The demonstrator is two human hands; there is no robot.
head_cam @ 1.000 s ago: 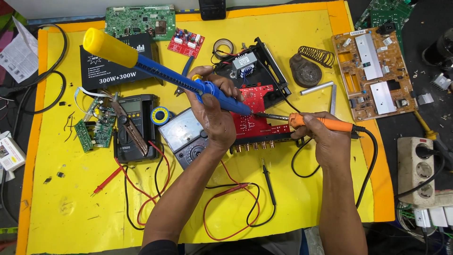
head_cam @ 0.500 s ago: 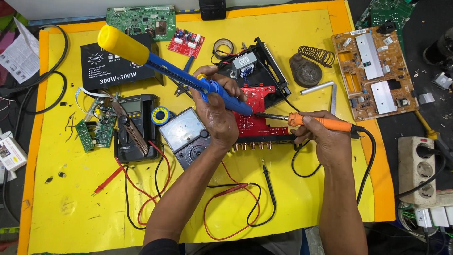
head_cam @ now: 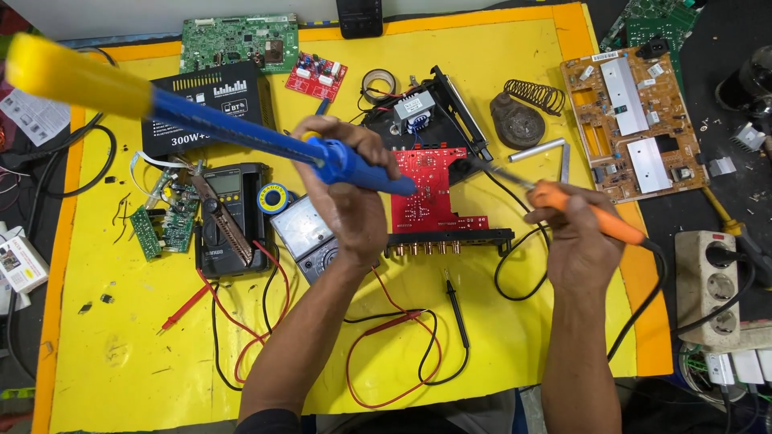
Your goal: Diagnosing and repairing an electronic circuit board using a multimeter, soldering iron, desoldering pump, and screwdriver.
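Observation:
My left hand (head_cam: 347,197) grips a blue desoldering pump (head_cam: 241,133) with a yellow plunger end, raised and tilted toward the upper left; its tip hangs above the left part of a red circuit board (head_cam: 434,193). My right hand (head_cam: 572,233) holds an orange-handled soldering iron (head_cam: 581,210), its metal tip lifted off the board and pointing up-left, to the right of the board. The red board sits in a black chassis with a row of jacks along its front edge.
On the yellow mat (head_cam: 121,345): a black digital multimeter (head_cam: 221,217), an analog meter (head_cam: 310,233), solder spool (head_cam: 273,198), red and black probe leads (head_cam: 402,321), small green boards (head_cam: 161,225), a black amplifier panel (head_cam: 205,100), iron stand (head_cam: 519,120). Brown power board (head_cam: 635,124) and power strip (head_cam: 708,281) at right.
My left hand has lifted the pump up toward the camera, off the board. My right hand has pulled the iron's tip back to the right, away from the board.

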